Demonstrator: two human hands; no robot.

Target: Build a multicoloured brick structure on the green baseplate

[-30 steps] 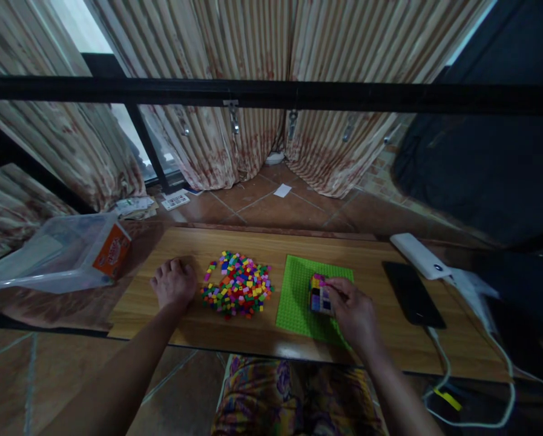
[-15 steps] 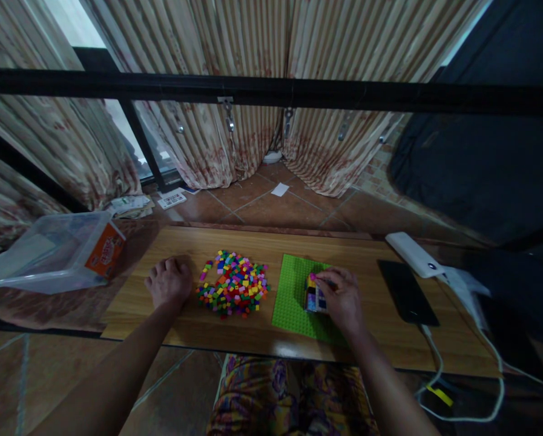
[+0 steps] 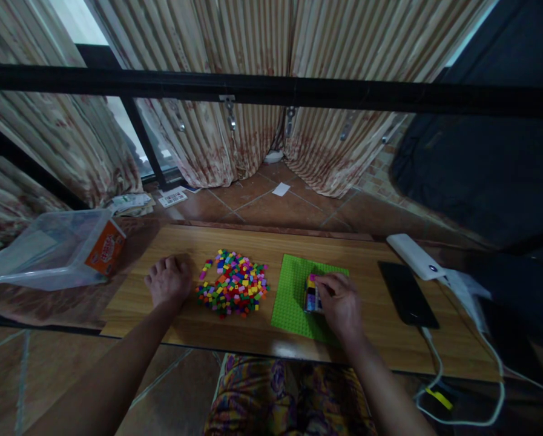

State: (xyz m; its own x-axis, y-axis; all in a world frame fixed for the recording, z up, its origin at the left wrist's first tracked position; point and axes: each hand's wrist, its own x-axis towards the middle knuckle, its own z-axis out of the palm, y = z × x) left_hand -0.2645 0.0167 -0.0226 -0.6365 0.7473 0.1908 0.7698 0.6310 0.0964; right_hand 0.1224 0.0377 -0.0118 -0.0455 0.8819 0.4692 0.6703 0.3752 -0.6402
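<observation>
My left hand [image 3: 169,281] lies palm down on the wooden table, fingers loosely spread and nothing under them that I can see. Just right of it is a pile of small coloured bricks [image 3: 237,284], with several joined in a short strip at its upper left. A green baseplate [image 3: 289,297] lies flat further right. On it stands a small block of multicoloured bricks [image 3: 312,300], partly covered by my right hand [image 3: 342,301]. The thumb and forefinger pinch a tiny pink brick [image 3: 312,277] at the far left corner of that block.
A black phone [image 3: 408,293] and a white power bank [image 3: 414,255] with a cable lie on the table's right side. A clear plastic box [image 3: 62,251] with an orange label stands left of the table. Curtains and a dark metal rail are beyond.
My right hand has come slightly lower and closer over the brick block, with the pink brick now down at its corner. The left hand stays where it was.
</observation>
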